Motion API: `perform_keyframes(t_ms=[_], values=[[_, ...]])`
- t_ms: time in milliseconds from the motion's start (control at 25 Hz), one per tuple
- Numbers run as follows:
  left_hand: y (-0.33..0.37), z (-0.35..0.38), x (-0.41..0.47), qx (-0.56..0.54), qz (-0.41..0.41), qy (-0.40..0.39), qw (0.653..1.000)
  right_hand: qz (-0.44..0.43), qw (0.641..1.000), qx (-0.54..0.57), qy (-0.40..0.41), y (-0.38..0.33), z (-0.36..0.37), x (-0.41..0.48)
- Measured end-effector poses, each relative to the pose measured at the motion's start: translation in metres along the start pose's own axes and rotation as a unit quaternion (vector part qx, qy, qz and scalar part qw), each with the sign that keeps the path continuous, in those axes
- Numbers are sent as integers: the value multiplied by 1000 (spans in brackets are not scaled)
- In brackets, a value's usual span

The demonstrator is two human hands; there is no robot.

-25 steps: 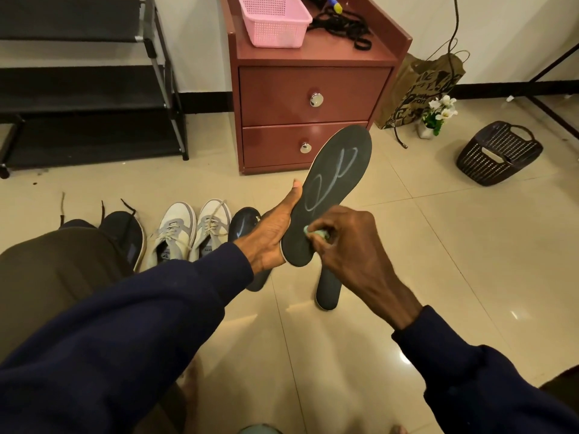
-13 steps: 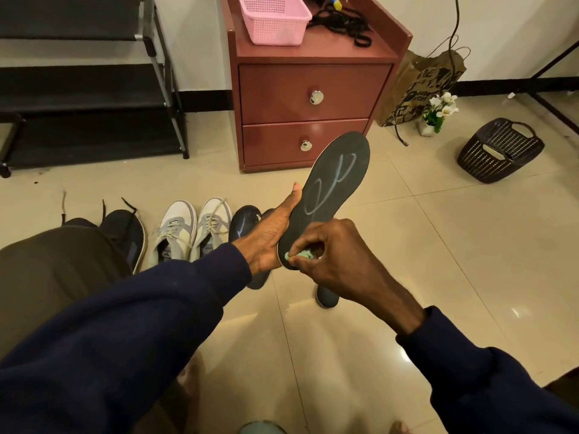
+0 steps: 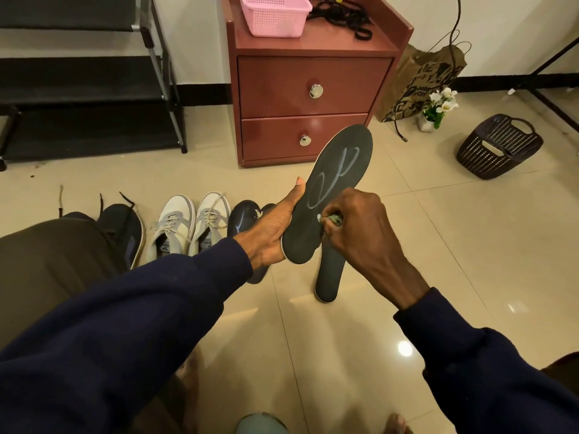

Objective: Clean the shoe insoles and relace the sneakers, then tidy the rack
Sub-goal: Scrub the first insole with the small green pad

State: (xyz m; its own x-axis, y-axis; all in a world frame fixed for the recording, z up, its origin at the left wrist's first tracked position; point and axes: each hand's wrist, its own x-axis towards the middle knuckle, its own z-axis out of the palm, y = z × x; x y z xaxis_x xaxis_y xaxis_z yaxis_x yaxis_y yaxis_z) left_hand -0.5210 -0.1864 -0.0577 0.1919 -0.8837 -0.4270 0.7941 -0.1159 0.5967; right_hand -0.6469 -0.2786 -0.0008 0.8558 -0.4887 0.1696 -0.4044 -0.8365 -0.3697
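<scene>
A: Right hand [image 3: 369, 230] fingers [image 3: 327, 228] pinch a small greenish wad [image 3: 332, 218], pressed low on the face of the insole [image 3: 335, 183]. Left hand [image 3: 272, 236] grips the heel end, thumb up the edge. Its other fingers are hidden behind.

B: Insole position?

A: In the air over the floor [image 3: 438, 245], toe tilted up toward the cabinet [image 3: 313, 73]. A white scrawl on its face sits just above the wad, not yet wiped off.

B: Failure modes?

A: It looks thin and is held at one end only. Hard scrubbing near the toe would likely bend it, and the wad skates off. The wad is tiny, so a pinch slip drops it by the second insole [image 3: 329, 277] on the floor below.

B: Anything else?

A: A wet wad could smear the mark rather than lift it. Can't tell if it's damp.

B: Progress?

A: Early, I'd say. White sneakers [image 3: 188, 227] look laced, the dark pair [image 3: 122, 233] shows loose ends. The rack [image 3: 84, 83] stands well apart, left.
</scene>
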Motion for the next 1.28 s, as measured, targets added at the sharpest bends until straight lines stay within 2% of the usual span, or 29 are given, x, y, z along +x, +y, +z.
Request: perform_keyframes(t_ms=[40,80,160,240,400,440,600,640,760,800,840,960,1000,1160,1200,1280], values=[[0,0,0,-6,-1,1,1000,1,1000,-9,18,-2,2,-1],[1,-1,-1,-10,-4,3,1000,-8,1000,19,1,-8,5,-6],[-1,-4,-3,-14,-10,13,1000,-32,989,117,-83,-22,5,-17],[-3,-5,-3,-10,-7,21,1000,-28,980,137,-140,-22,-1,-16],[-4,1,-1,-5,-5,13,1000,12,1000,7,8,-2,0,0],[-3,1,-1,-10,-7,15,1000,3,1000,7,16,-5,4,-3],[-4,-3,-3,-35,-14,27,999,-43,980,154,-114,-21,1,-18],[-5,-2,-4,-26,-13,24,999,-38,984,139,-106,-16,0,-12],[-7,4,-4,-27,-23,14,999,-10,999,45,12,1,-1,2],[-6,5,-4,-31,-24,17,999,-11,999,39,28,-2,0,1],[-5,3,-5,-33,-22,19,999,-24,998,61,9,-8,3,-3],[-4,0,-8,-37,-21,22,999,-53,979,156,-118,-21,1,-15],[-5,1,-8,-28,-20,22,999,-47,981,142,-123,-18,0,-12],[-5,5,-8,-23,-26,16,999,-8,999,16,28,-1,2,2],[-4,4,-8,-25,-27,19,999,-22,999,18,33,-5,5,-1],[-3,2,-11,-33,-30,17,999,-68,991,102,-46,-19,6,-12]])
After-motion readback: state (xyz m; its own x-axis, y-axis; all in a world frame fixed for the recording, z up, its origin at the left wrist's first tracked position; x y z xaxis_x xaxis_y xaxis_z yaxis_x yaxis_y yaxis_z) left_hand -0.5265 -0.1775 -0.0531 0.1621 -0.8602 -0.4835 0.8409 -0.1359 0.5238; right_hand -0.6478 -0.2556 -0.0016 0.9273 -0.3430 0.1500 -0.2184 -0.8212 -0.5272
